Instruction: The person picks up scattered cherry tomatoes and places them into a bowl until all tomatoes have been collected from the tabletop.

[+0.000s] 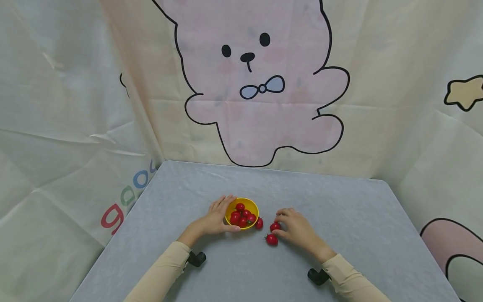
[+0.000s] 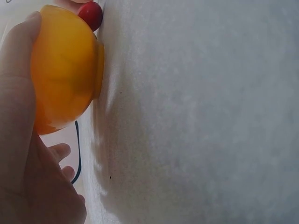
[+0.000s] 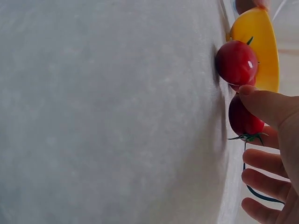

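My left hand (image 1: 216, 219) holds a yellow bowl (image 1: 249, 203) at its left side, thumb at the near rim and fingers at the far rim. Several red cherry tomatoes (image 1: 235, 218) lie inside it. In the left wrist view the bowl (image 2: 65, 70) stands upright on its foot. My right hand (image 1: 298, 228) pinches a cherry tomato (image 3: 244, 119) between thumb and index finger, the other fingers spread loosely. Close by on the table lies another cherry tomato (image 1: 271, 239), with its green stem on. One more cherry tomato (image 1: 259, 223) sits against the bowl's right side.
A grey cloth-covered table (image 1: 339, 209) lies under everything. Behind it hangs a pale curtain (image 1: 377, 105) with a pink bear drawing. Black wrist mounts (image 1: 197, 259) are worn at both sleeves.
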`<state>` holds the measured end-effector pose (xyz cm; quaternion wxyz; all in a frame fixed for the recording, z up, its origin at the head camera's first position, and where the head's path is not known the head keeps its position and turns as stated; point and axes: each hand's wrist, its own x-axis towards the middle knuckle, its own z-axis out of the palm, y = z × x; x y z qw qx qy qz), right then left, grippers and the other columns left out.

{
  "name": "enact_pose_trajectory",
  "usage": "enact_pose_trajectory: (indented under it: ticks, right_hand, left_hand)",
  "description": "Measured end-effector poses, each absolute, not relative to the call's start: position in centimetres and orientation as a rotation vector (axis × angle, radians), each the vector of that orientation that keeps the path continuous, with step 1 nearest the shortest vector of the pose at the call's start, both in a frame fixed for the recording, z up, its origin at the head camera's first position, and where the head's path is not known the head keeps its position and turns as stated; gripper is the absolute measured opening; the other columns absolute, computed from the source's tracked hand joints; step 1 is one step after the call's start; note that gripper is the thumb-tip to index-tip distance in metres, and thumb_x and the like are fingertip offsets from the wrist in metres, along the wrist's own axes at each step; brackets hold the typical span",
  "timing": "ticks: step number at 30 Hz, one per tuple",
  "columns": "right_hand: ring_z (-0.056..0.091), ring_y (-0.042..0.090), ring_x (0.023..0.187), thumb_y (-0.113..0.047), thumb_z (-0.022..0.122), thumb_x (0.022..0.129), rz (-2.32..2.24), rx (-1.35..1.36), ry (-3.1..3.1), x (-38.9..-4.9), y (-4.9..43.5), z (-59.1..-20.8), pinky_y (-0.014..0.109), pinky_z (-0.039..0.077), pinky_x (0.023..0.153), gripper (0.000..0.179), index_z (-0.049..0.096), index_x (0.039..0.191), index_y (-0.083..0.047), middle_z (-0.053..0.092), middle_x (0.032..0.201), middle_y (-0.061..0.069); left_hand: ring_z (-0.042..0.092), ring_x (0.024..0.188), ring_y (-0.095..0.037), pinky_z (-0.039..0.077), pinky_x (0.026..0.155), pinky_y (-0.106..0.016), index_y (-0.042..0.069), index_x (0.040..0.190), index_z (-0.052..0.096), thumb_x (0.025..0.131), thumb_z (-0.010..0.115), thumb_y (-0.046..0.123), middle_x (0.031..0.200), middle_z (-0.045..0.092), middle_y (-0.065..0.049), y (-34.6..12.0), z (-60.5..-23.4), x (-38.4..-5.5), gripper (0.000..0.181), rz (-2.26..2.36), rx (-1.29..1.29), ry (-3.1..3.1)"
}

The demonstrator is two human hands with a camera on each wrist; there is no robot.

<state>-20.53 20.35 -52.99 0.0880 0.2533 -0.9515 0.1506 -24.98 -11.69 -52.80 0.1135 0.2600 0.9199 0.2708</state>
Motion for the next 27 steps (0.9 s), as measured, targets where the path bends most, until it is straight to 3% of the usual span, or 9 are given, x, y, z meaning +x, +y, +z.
enact_pose_trajectory:
  ticks: [11, 27]
  right_hand:
    - [0.061, 0.025, 0.111, -0.035, 0.085, 0.076, 0.571, 0.713, -2.765, -21.0, 20.5, -51.3, 0.045, 0.055, 0.093, 0.030, 0.074, 0.098, -0.019, 0.067, 0.120, 0.006]
    - [0.060, 0.025, 0.115, -0.038, 0.084, 0.078, 0.570, 0.750, -2.755, -22.9, 17.7, -48.9, 0.047, 0.054, 0.097, 0.032, 0.074, 0.104, -0.021, 0.067, 0.123, 0.005]
  left_hand:
    - [0.009, 0.154, -0.038, 0.008, 0.123, -0.063, 0.021, 0.158, 0.018, 0.076, 0.071, 0.068, 0.167, 0.017, -0.010, -11.7, -52.7, -25.0, 0.107, 0.812, 0.768, 2.698]
    - [0.008, 0.155, -0.037, 0.007, 0.124, -0.062, 0.022, 0.158, 0.016, 0.077, 0.070, 0.069, 0.168, 0.015, -0.008, -11.7, -52.9, -25.1, 0.108, 0.802, 0.752, 2.699]
